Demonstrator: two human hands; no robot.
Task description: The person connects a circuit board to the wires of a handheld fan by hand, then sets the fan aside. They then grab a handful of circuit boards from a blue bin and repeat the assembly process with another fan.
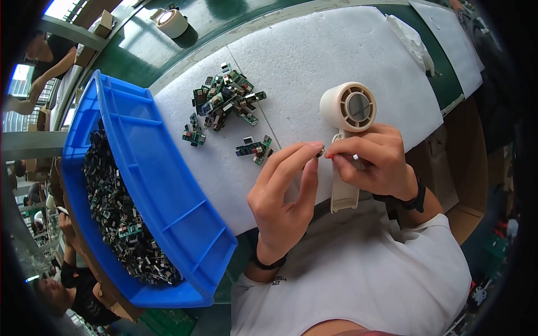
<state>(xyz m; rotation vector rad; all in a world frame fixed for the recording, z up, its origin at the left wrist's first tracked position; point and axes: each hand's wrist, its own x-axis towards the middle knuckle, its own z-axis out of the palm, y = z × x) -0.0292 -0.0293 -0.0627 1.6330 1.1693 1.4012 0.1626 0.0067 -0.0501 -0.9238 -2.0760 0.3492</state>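
Observation:
A cream handheld fan [343, 107] lies in front of me, its round head away from me and its open handle [344, 195] pointing toward me. My left hand [284, 187] is closed, pinching a small circuit board [320, 151] between thumb and fingertips. Just right of it, my right hand [376, 157] pinches a thin red wire [329, 157] over the handle. A small white connector [355, 157] shows by its fingers. Whether the right hand's other fingers also grip the fan is hidden.
On the white foam sheet [297, 61] lie a heap of green circuit boards [224, 101] and a few loose ones [255, 149]. A blue bin [168, 162] full of small boards stands left. Another fan part [171, 23] sits at the far left; a plastic bag [412, 42] lies far right.

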